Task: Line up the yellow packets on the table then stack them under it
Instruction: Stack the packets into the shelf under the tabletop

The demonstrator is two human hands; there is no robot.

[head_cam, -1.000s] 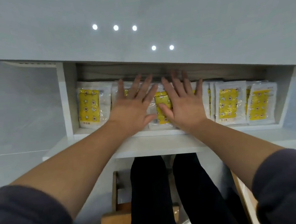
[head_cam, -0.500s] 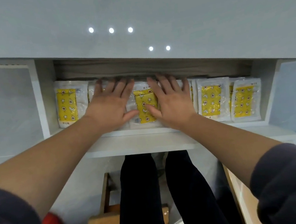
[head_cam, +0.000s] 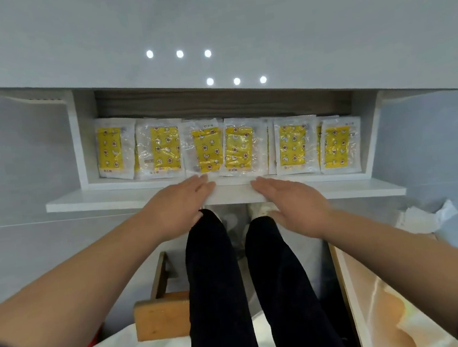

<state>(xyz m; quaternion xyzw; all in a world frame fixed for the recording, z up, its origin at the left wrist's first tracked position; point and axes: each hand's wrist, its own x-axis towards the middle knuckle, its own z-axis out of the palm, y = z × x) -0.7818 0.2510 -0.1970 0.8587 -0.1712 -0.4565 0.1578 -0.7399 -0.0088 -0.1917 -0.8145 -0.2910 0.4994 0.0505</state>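
Row of yellow packets [head_cam: 236, 147] side by side, some overlapping, on the shelf [head_cam: 113, 200] under the table [head_cam: 207, 21], at twelve o'clock from both hands, left hand [head_cam: 180, 203] and right hand [head_cam: 295, 206] flat, fingers straight, holding nothing, at the shelf's front edge, wooden stool [head_cam: 160, 317] at seven o'clock.

Wooden stool [head_cam: 163, 314], glossy grey floor [head_cam: 35, 262], reflected ceiling spots [head_cam: 179, 54].

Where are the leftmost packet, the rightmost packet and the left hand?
leftmost packet [head_cam: 110, 151], head view, middle of its yellow panel.
rightmost packet [head_cam: 338, 147], head view, middle of its yellow panel.
left hand [head_cam: 179, 206], head view, back of the hand.
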